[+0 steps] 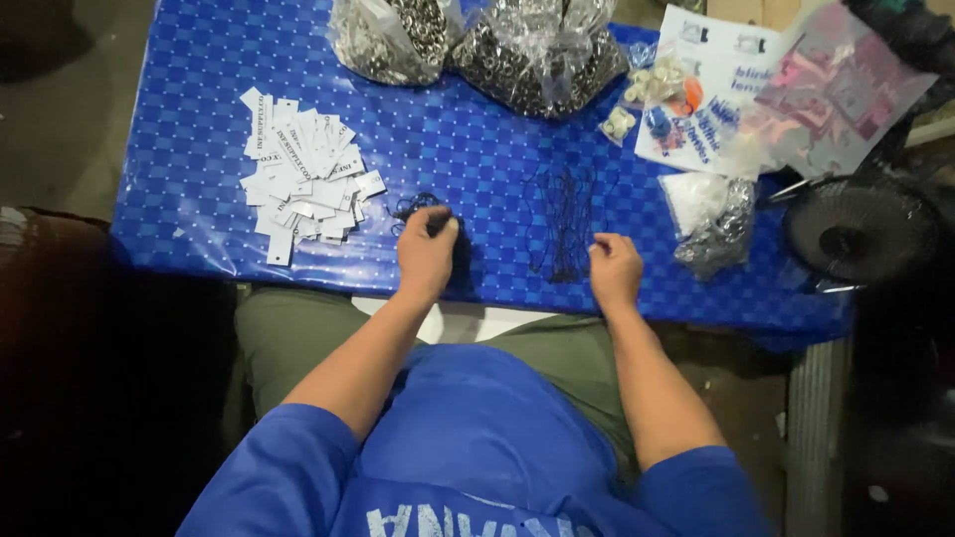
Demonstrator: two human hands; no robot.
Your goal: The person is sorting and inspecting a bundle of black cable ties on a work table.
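Observation:
My left hand (426, 253) rests on the blue checked table cover (189, 179), its fingers pinched on a small tangle of thin black cord (414, 206). Just left of it lies a heap of white paper tags (303, 171). My right hand (614, 268) sits near the table's front edge with the fingers curled in, right beside a loose bunch of black cords (563, 221) that lies between my two hands. Whether the right hand grips a strand I cannot tell.
Two clear bags of small metal rings (393, 35) (542, 50) stand at the back. To the right lie printed sheets (716, 89), small plastic bags (711, 224) of parts and a black fan (860, 231). My knees are under the table's front edge.

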